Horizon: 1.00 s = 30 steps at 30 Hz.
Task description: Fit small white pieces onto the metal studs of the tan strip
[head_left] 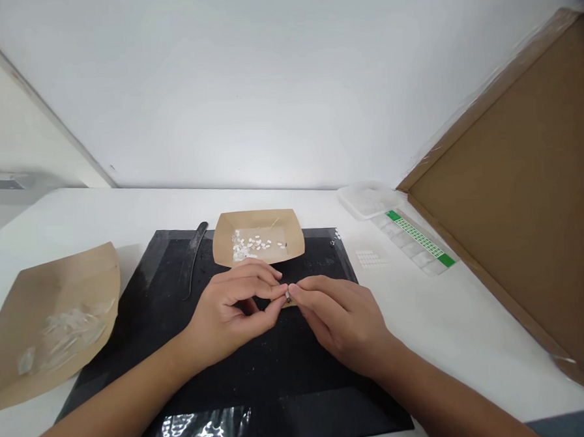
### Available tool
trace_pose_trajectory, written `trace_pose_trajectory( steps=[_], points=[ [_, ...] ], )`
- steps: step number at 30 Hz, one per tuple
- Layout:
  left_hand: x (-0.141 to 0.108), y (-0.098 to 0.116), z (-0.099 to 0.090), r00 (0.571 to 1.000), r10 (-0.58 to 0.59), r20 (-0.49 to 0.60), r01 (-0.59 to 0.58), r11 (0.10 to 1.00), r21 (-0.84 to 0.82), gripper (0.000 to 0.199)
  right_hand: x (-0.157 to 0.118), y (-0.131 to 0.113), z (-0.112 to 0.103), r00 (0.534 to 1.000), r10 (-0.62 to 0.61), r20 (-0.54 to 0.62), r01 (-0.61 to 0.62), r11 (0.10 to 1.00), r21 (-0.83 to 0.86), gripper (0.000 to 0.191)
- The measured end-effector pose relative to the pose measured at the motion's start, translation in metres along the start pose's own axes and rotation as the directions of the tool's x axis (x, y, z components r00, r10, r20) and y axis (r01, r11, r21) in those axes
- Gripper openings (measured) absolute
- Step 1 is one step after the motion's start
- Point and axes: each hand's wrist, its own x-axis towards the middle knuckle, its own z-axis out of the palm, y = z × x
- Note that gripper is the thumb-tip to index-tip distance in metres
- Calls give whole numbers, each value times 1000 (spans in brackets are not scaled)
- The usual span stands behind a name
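Observation:
Over the black mat (290,375), my left hand (242,299) and my right hand (343,313) meet fingertip to fingertip. Both are closed in a pinch around a tiny shiny piece (288,297), pale with dark spots, too small to name. A bit of something yellowish (289,304) shows just below the fingertips. Behind my hands stands a brown paper tray (217,243) holding many small white oval pieces (256,241). A dark, slim nail file (195,256) lies on the mat to the left of that tray.
At left, a second paper tray (13,311) holds clear plastic pieces (73,331). On the right lie a green-labelled clear pack (420,241), a translucent box (369,199) and a dotted sticker sheet (371,259). A cardboard panel (525,187) leans along the right side.

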Motion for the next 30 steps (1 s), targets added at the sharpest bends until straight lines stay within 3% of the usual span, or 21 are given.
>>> trace_pose_trajectory(
  steps=[9, 17, 25, 30],
  points=[
    [0, 1, 1, 999, 1, -40, 1, 999, 54, 15, -1, 0, 2, 1000, 3, 20, -3, 1000, 9, 9],
    [0, 6, -1, 990, -142, -1, 141, 988, 68, 11, 1, 2, 3, 1000, 13, 23, -13, 1000, 0, 11],
    [0, 10, -1, 988, -152, 2, 150, 975, 162, 13, 1, 4, 5, 1000, 9, 18, -9, 1000, -8, 12],
    [0, 12, -1, 976, -215, -21, 216, 961, 171, 9, -3, 5, 6, 1000, -3, 31, 4, 1000, -23, 9]
  ],
)
